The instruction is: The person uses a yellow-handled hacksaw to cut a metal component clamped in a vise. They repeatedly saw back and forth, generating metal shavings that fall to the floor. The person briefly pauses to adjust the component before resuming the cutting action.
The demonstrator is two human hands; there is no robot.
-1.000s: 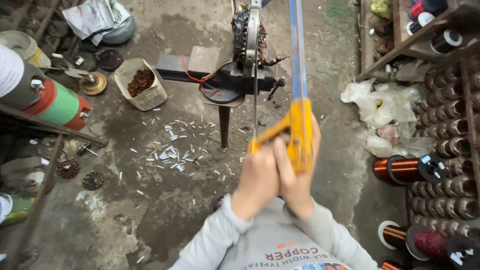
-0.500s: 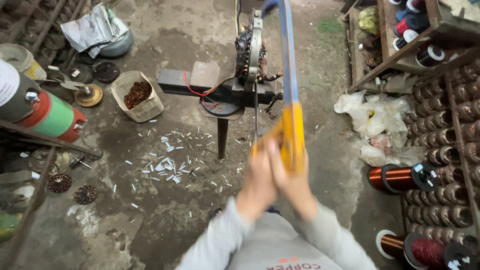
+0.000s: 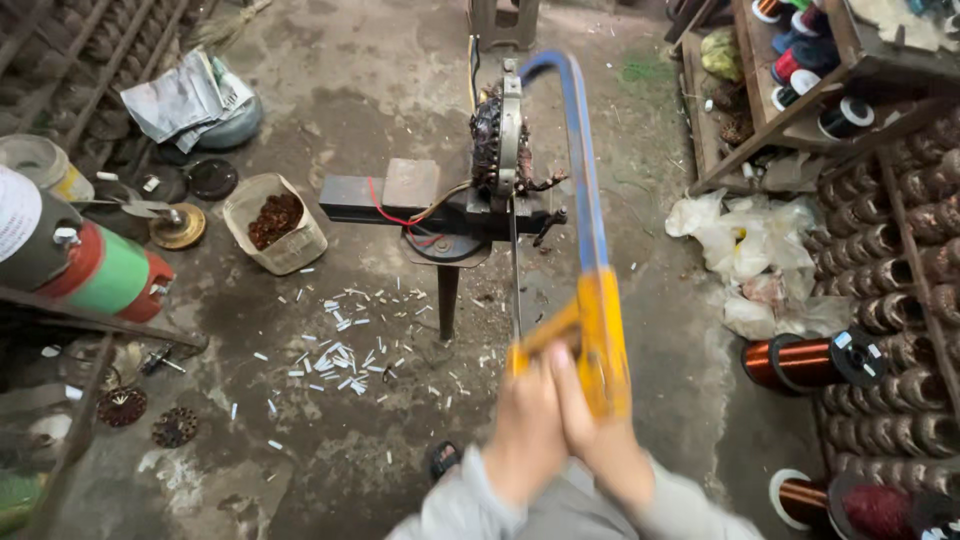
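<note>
1. Left hand (image 3: 527, 432) and right hand (image 3: 597, 440) pressed together, both wrapped around the yellow handle of a hacksaw (image 3: 590, 250); blurred.
2. Hacksaw's blue frame arching up and over a motor stator (image 3: 503, 140) with dark windings, thin blade meeting the stator.
3. Stator clamped upright on a dark metal stand (image 3: 430, 205), red wire trailing across it.
4. White slivers (image 3: 345, 345) scattered over the concrete floor left of the stand.
5. Tub of reddish scrap (image 3: 275, 222) further left; copper wire spool (image 3: 805, 362) lying at right, near white plastic bags (image 3: 745, 250).
</note>
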